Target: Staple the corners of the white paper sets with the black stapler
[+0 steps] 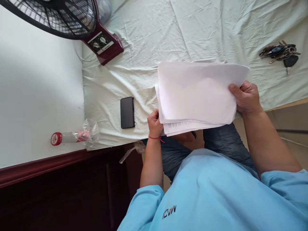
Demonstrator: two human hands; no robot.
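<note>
A loose stack of white paper sheets (197, 93) is held level over the table's front edge, its layers slightly out of line. The top sheet is blank; rows of print show on a sheet poking out along the near edge. My left hand (155, 123), with a red string round the wrist, is closed on the stack's near left corner, its fingertips partly hidden by the paper. On the right side, my right hand (246, 96) grips the stack with the thumb on top and the other fingers largely out of sight beneath.
A black phone (127, 112) lies left of the papers on a pale cloth (144, 35). Beyond it stands a dark red fan (108, 46). A bunch of keys (281, 53) rests at the far right. A red-capped clear container (67, 137) in plastic lies at the left.
</note>
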